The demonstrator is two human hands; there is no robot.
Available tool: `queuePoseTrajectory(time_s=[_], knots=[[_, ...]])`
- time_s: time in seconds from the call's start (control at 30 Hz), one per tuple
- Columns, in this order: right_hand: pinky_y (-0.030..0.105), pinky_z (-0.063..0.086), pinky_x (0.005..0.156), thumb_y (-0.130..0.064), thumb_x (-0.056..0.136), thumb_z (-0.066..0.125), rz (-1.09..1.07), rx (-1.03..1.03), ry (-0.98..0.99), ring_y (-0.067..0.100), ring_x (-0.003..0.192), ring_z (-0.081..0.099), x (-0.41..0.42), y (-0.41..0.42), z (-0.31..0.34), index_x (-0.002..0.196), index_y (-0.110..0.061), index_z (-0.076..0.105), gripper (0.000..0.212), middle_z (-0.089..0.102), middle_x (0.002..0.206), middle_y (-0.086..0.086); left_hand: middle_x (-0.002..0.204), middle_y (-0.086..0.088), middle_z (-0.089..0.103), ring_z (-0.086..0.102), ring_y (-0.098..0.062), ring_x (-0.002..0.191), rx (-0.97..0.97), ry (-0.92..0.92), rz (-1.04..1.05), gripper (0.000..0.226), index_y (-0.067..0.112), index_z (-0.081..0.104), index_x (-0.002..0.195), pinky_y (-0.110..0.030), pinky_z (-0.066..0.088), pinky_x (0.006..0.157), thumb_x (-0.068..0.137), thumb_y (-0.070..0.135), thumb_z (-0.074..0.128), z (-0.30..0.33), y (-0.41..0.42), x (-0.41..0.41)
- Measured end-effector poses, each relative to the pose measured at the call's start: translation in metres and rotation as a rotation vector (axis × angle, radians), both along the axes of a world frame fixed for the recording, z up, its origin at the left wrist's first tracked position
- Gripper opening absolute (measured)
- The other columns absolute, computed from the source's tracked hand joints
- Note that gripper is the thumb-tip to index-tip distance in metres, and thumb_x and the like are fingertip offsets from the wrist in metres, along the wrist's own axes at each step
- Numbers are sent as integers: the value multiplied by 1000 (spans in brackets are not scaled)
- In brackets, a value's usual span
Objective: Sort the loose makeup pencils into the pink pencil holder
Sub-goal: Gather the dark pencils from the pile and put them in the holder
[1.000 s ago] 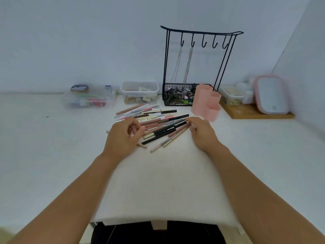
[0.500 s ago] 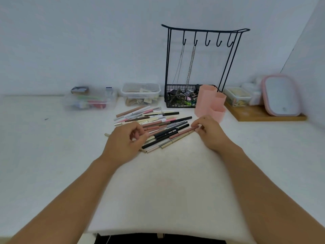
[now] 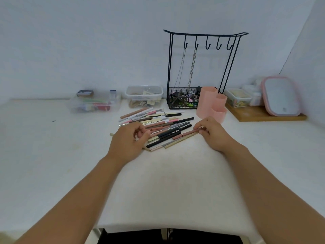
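Pinching the right end of a dusty-pink pencil (image 3: pixel 186 134) between thumb and fingertips of the right hand (image 3: pixel 212 133), barrel apparently still lying on the pile. Curled loosely over the left edge of the pile, the left hand (image 3: pixel 129 140), fingertips touching a couple of pencils; closed on any of them or merely resting, cannot tell. Spread between both hands, the loose makeup pencils (image 3: pixel 158 125), a fanned heap of black, beige, pink and brown sticks flat on the white table (image 3: pixel 52 155). Just beyond the right hand, the pink pencil holder (image 3: pixel 211 104), upright, nothing visibly standing in its cups. Judged from this: barely begun, one pencil being picked out, practically the whole heap left to move.
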State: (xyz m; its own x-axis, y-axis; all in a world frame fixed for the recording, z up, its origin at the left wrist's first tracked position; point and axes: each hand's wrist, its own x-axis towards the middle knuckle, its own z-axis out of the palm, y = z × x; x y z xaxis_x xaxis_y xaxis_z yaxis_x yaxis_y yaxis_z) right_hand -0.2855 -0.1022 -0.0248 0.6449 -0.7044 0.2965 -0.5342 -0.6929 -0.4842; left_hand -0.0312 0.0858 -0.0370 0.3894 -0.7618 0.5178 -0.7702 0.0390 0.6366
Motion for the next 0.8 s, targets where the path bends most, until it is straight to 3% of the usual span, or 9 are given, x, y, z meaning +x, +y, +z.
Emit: queuePoseTrajectory(time_s=[0.2,0.3,0.43,0.67,0.8], knots=[[30,46,88,1,93,56,20,-2,-5,19,93,53,0,1,4,106,-14,64,22,61,107,2,70,9,64,55,-4,66,11,-11,2,16,29,63,76,-26,42,58,89,33,69,1,1,-1],[25,40,89,-2,95,56,19,-6,41,19,97,53,-1,1,5,118,-15,66,28,58,108,4,71,10,64,56,-5,67,11,-10,7,16,29,63,76,-27,44,58,90,33,69,1,1,0],[28,42,89,-6,94,59,26,0,52,19,95,54,-2,-1,5,111,-17,71,24,56,103,4,70,10,64,56,-6,65,21,0,18,16,29,63,76,-30,48,59,89,33,70,1,1,-1],[8,36,76,-10,92,66,-15,43,-37,15,91,54,-1,1,2,103,-18,69,15,55,105,1,70,9,65,54,-5,63,-21,101,-13,13,26,66,77,-38,52,64,89,26,71,2,-1,1],[16,40,74,-8,92,63,-12,68,-40,20,91,56,0,3,3,95,-19,66,11,62,102,0,71,6,66,56,-9,66,-32,148,0,13,25,67,76,-42,52,66,89,26,71,-1,-1,4]])
